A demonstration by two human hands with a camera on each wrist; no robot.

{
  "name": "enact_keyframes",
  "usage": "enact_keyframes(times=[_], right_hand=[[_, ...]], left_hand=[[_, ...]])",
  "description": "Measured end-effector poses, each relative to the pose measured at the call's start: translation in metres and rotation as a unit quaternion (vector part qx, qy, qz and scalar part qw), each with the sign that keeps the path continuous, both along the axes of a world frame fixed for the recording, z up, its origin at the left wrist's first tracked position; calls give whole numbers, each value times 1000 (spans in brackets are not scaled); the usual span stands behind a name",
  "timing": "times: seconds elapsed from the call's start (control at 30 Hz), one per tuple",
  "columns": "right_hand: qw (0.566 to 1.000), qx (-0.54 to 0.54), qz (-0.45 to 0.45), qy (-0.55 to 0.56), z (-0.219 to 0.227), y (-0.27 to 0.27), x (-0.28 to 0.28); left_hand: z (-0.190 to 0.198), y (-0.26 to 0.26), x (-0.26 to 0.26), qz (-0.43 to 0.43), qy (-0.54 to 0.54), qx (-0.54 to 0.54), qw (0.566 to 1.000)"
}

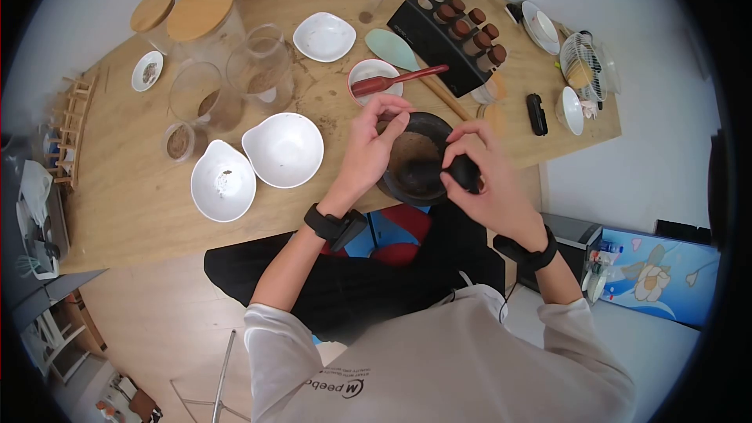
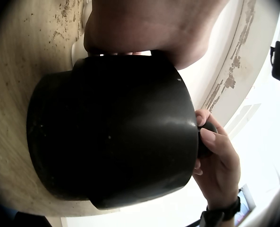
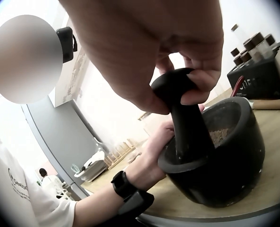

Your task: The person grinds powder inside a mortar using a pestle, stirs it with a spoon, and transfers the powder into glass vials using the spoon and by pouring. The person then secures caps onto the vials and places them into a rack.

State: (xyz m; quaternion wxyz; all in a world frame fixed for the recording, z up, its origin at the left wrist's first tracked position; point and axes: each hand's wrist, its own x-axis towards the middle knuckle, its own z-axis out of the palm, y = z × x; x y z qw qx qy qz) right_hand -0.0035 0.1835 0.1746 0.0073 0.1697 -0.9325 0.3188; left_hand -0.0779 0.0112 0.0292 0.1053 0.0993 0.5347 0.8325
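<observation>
A black mortar [image 2: 116,132] stands at the table's front edge, with brown ground material [image 3: 220,136] inside. The left hand [image 1: 370,145] grips its left side and rim, thumb at the rim. In the right hand [image 1: 487,180], fingers and thumb pinch the knobbed top of the black pestle [image 3: 189,127], which leans against the mortar's near rim in the right wrist view. The pestle's lower end is down in the bowl. In the left wrist view the mortar wall hides the bowl's inside.
Two white spouted bowls [image 1: 283,150] lie left of the mortar. Behind it are a small bowl [image 1: 368,72] with a red spatula [image 1: 411,77] across it, a green-headed spoon [image 1: 392,48] and a black rack [image 1: 439,39] of corked tubes. Glass jars stand at the back left.
</observation>
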Motion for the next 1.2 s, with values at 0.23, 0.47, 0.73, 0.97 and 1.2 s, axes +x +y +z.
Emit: enact_keyframes(times=[0.23, 0.47, 0.73, 0.97, 1.2], right_hand=[[1000, -7, -21, -8, 1, -20, -3], [996, 37, -86, 8, 1, -10, -15], [1000, 6, -14, 7, 2, -1, -8], [998, 6, -8, -55, 9, -14, -1], [994, 53, -97, 23, 3, -16, -14]], left_hand=[[4, 0, 1, -5, -10, 5, 1000], [-4, -1, -1, -13, 14, -19, 1000], [0, -1, 0, -8, 8, -10, 1000], [3, -1, 0, -15, 1, -8, 1000], [2, -1, 0, -12, 8, -3, 1000]])
